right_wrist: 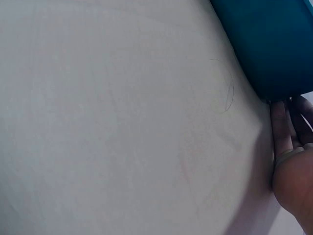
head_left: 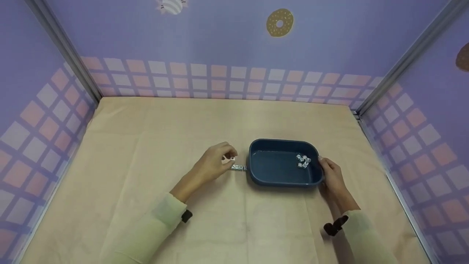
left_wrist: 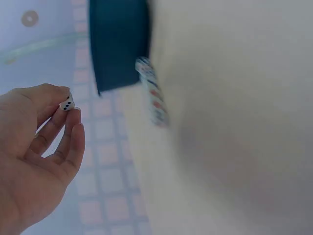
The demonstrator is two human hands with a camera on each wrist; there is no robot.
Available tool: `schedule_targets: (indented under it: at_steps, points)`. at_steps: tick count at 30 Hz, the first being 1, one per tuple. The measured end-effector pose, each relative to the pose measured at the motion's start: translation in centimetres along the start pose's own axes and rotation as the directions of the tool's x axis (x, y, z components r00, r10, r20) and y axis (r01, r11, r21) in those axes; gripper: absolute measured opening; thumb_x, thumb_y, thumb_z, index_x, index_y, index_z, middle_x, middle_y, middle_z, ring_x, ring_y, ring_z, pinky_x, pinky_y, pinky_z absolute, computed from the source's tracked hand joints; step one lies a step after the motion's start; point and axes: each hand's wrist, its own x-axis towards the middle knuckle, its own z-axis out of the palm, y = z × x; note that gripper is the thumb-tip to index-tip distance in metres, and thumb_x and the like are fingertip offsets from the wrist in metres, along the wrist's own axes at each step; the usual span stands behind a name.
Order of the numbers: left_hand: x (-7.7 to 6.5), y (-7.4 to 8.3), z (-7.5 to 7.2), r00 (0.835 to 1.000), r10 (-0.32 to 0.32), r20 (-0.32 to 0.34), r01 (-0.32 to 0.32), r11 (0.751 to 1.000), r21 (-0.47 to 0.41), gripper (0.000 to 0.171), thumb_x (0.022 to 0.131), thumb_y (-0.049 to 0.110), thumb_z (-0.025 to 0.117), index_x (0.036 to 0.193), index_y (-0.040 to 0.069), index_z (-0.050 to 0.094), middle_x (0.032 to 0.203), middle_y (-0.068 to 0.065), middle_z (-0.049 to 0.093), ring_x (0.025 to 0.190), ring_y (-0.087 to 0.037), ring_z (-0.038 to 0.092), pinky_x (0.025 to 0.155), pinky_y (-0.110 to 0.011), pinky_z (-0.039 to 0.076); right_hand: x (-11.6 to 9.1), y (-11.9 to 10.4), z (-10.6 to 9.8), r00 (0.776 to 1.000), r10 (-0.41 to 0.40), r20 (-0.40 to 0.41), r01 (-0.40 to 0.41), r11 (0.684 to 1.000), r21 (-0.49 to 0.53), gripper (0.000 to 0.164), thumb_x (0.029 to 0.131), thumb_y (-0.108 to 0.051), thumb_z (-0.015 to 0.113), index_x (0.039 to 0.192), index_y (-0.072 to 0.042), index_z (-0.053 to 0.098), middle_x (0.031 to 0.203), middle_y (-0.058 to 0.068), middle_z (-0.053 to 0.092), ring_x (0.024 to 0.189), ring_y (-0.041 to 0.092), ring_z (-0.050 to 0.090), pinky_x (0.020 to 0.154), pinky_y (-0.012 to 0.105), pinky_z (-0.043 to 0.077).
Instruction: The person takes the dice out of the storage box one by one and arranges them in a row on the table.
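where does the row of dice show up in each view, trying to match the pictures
Head: row of dice just below centre, between the left hand and the blue container.
Left wrist: upper middle, blurred, slanting down from beside the container's lower right corner.
Right wrist: not in it.
Shared landmark: the blue container, right of centre, top left of centre and top right, respectively.

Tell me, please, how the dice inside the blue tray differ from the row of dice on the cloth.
Arrangement: the dice inside the tray sit in a loose cluster, while the row of dice forms a straight line.
Place: the cluster lies within the blue tray, toward its right end; the row lies outside, by its left end, on the beige cloth.
Shared: both are white dice with dark markings.
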Motion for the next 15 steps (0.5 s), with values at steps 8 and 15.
schedule_targets:
  at_steps: [8,15]
  points:
    - [-2.8,-3.9,0.1,0.989,-0.147,0.034,0.144,0.987,0.075,0.014,0.097,0.004,0.076,0.111,0.004,0.073,0.107,-0.005,0.069,0.098,-0.018,0.067,0.086,-0.033,0.058,-0.1,-0.4,0.0,1.000,-0.005,-0.020,0.004,0.999,-0.039,0.068,0.111,-0.055,0.044,0.150,0.000,0.055,0.144,0.018,0.058,0.121,0.018,0.057,0.101,0.019,0.047]
    - [-2.6,-4.9,0.5,0.985,-0.159,0.066,0.152,0.983,0.099,0.014,0.096,0.006,0.078,0.110,0.007,0.074,0.104,-0.003,0.068,0.094,-0.016,0.065,0.085,-0.034,0.057,-0.2,-0.5,0.1,1.000,0.028,-0.004,-0.029,0.998,-0.047,0.072,0.111,-0.059,0.042,0.155,-0.002,0.049,0.156,0.016,0.051,0.145,0.022,0.046,0.124,0.036,0.031]
